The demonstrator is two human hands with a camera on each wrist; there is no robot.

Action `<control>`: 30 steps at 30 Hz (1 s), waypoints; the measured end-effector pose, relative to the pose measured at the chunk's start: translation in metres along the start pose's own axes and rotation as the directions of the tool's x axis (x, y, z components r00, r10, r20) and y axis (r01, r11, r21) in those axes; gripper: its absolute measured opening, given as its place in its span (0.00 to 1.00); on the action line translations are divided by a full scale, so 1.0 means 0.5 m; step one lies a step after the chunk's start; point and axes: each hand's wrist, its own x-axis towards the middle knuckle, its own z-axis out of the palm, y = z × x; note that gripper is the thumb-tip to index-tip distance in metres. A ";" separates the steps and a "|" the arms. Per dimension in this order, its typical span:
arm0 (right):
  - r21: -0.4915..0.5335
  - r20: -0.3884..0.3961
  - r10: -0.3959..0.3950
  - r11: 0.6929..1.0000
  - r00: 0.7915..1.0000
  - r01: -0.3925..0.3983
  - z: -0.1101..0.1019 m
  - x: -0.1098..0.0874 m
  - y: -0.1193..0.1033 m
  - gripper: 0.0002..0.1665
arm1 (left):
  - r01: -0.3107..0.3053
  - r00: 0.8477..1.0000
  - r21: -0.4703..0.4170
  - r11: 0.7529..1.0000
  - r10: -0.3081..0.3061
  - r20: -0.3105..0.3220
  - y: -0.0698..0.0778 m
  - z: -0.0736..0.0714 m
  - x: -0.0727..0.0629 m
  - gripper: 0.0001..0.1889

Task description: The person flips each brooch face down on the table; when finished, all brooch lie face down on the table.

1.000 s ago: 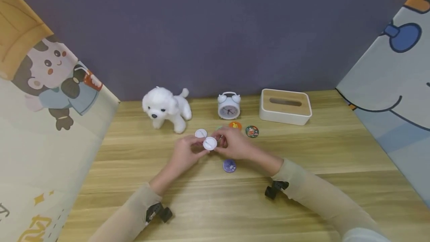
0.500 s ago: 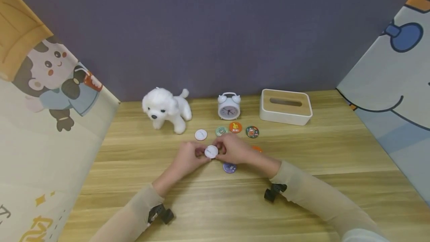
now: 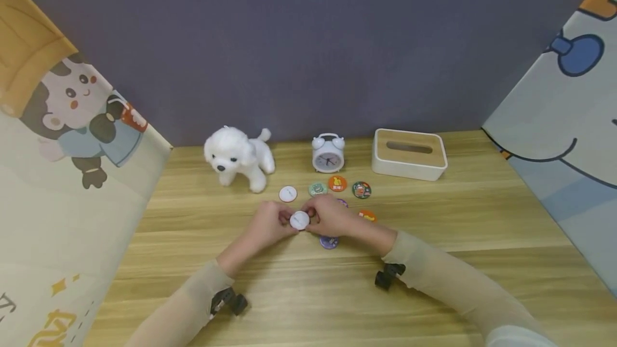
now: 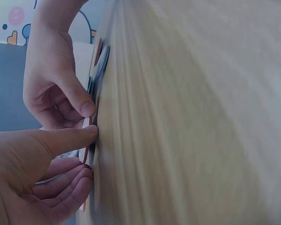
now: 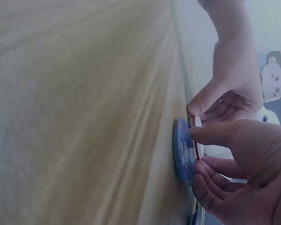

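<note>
Between both hands in the head view is a round pin badge (image 3: 300, 220), its white pin side facing up. My left hand (image 3: 269, 225) pinches its left edge with thumb and fingers. On the opposite edge, the thumb and fingers of my right hand (image 3: 331, 217) pinch it too. A red rim shows on this badge (image 5: 197, 140) in the right wrist view, low over the table. Just below my right hand lies a purple badge (image 3: 329, 242). Another white-backed badge (image 3: 288, 193) lies beyond my left hand. My right hand partly covers a second purple badge (image 3: 343, 203).
Beyond the hands lie a green badge (image 3: 318, 189), an orange badge (image 3: 337, 183) and a dark green badge (image 3: 361, 189). Another orange badge (image 3: 367, 215) is by the right wrist. Along the back stand a plush dog (image 3: 236, 157), an alarm clock (image 3: 329, 154) and a tissue box (image 3: 409, 162).
Both hands have moved nearer the person with the held badge, mostly in the first half second. The green badge and both orange ones now show more fully.
</note>
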 end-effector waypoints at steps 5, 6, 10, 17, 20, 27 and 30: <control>0.001 0.003 -0.018 1.000 1.000 0.018 0.008 0.009 -0.009 0.19 | 0.003 0.999 0.016 1.000 -0.004 0.035 -0.007 -0.018 -0.002 0.14; 0.001 0.004 -0.026 1.000 1.000 0.025 0.008 0.010 -0.010 0.19 | -0.001 0.999 0.023 1.000 0.001 0.040 -0.009 -0.021 -0.002 0.14; -0.036 -0.010 -0.049 0.998 0.999 0.049 -0.009 0.009 0.002 0.19 | 0.001 0.999 0.021 1.000 -0.002 0.053 -0.014 -0.027 -0.001 0.16; -0.109 -0.185 0.069 0.990 0.980 -0.090 -0.094 0.005 0.067 0.19 | -0.017 0.999 0.037 0.999 0.018 -0.031 0.008 -0.035 0.040 0.16; -0.124 -0.191 0.079 0.987 0.978 -0.104 -0.109 0.009 0.083 0.18 | -0.012 0.999 0.054 0.998 0.015 -0.044 0.023 -0.028 0.076 0.17; -0.160 -0.163 0.085 0.981 0.983 -0.112 -0.082 0.019 0.086 0.15 | 0.004 0.999 0.112 0.994 0.000 -0.037 0.023 0.010 0.147 0.23; -0.188 -0.169 0.065 0.977 0.983 -0.097 -0.069 0.023 0.084 0.13 | -0.005 0.999 0.177 0.984 0.011 -0.032 0.015 0.024 0.162 0.20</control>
